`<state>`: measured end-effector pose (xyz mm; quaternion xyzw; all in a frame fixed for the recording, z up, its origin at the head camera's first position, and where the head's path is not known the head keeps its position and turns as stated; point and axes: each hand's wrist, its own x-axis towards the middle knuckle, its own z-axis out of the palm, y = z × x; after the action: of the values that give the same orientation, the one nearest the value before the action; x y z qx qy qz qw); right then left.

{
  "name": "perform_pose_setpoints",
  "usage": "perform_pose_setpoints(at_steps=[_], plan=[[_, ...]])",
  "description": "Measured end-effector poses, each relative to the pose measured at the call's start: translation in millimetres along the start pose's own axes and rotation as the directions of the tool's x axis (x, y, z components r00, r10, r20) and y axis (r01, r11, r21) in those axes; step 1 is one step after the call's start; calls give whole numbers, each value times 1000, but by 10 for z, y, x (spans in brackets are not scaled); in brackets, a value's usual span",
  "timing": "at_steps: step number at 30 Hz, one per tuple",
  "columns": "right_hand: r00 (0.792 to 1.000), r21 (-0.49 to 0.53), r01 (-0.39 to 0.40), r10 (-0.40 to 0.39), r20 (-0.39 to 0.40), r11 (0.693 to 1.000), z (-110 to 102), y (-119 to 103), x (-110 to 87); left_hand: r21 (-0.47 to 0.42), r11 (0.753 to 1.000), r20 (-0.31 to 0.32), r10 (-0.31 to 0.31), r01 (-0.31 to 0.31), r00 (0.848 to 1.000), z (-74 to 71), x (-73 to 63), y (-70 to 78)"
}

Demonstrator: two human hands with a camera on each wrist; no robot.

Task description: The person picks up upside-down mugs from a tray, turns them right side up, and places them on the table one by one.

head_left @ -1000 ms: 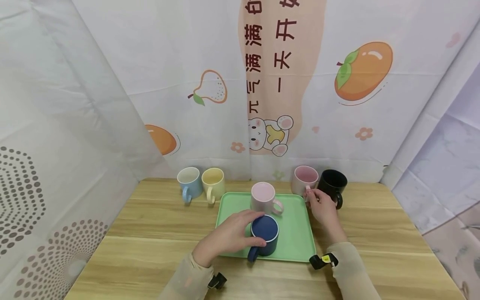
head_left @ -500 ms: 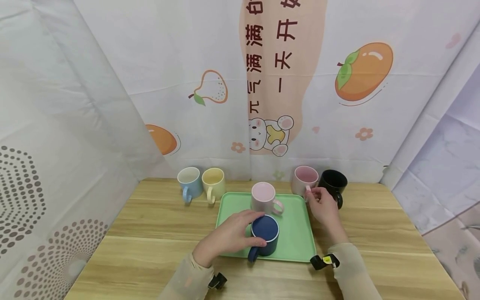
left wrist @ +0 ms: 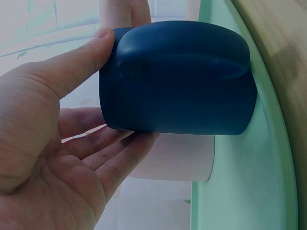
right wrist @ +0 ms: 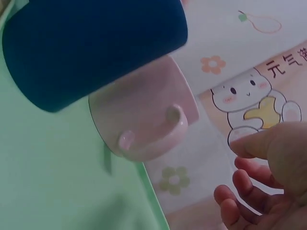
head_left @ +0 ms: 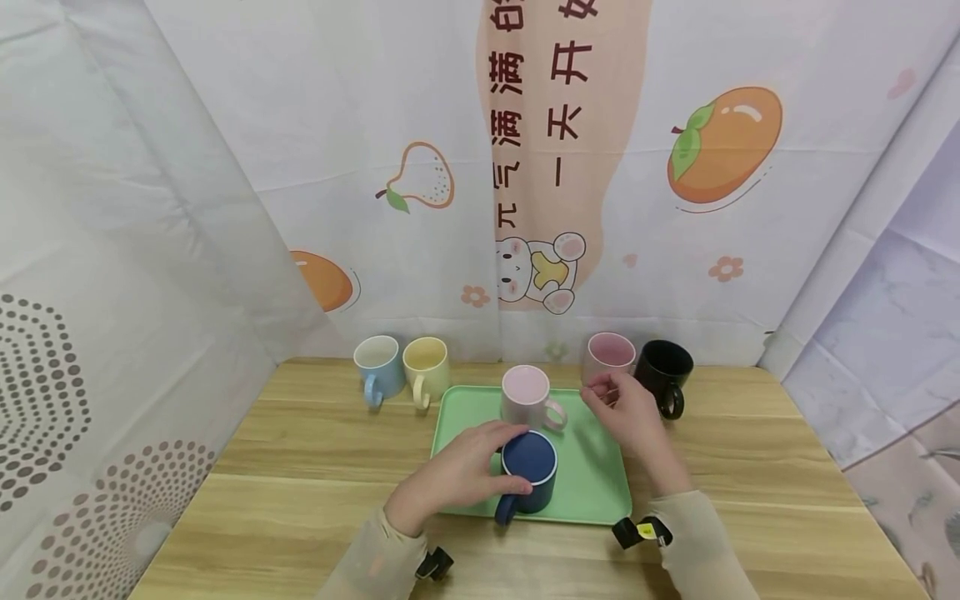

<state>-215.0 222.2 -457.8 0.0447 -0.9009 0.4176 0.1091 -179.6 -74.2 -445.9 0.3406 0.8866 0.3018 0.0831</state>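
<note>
On the green tray (head_left: 588,500) stands a navy blue mug (head_left: 529,467), its handle facing the front left. My left hand (head_left: 467,473) holds it by the side, the thumb and fingers on opposite sides near its top, as the left wrist view also shows. Just behind it on the tray is a light pink mug (head_left: 525,396), handle to the right. My right hand (head_left: 628,414) hovers over the tray's back right corner, in front of another pink mug (head_left: 610,357), which it partly hides. In the right wrist view its fingers (right wrist: 247,184) are loosely bent with nothing between them.
A light blue mug (head_left: 380,367) and a yellow mug (head_left: 427,368) stand left of the tray at the back of the wooden table (head_left: 315,450). A black mug (head_left: 664,373) is at the back right. A printed curtain (head_left: 420,250) hangs behind.
My right hand has let go of the back pink mug's handle and moved left over the tray. That mug stays in place. My left hand and the navy mug have not moved.
</note>
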Motion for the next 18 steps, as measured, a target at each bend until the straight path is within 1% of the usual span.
perform_pose_setpoints(at_steps=[3,6,9,11,14,18], plan=[[997,1,61,-61,51,998,70,-46,-13,-2,1000,0,4,-4,1000,-4,1,4],[988,10,114,-115,104,993,142,-51,-17,-1,1000,0,10,-10,1000,-2,1,2],[976,24,152,-154,154,988,200,-48,-23,1,1000,-1,14,-14,1000,2,0,3],[969,12,171,-170,177,985,236,-50,-32,1,1000,-1,15,-15,1000,4,-3,5],[965,-24,196,-189,182,980,282,-51,-44,-3,1000,1,13,-13,1000,2,-6,11],[965,-61,221,-209,161,973,337,-50,-50,-7,1000,3,11,-11,1000,-7,-8,18]])
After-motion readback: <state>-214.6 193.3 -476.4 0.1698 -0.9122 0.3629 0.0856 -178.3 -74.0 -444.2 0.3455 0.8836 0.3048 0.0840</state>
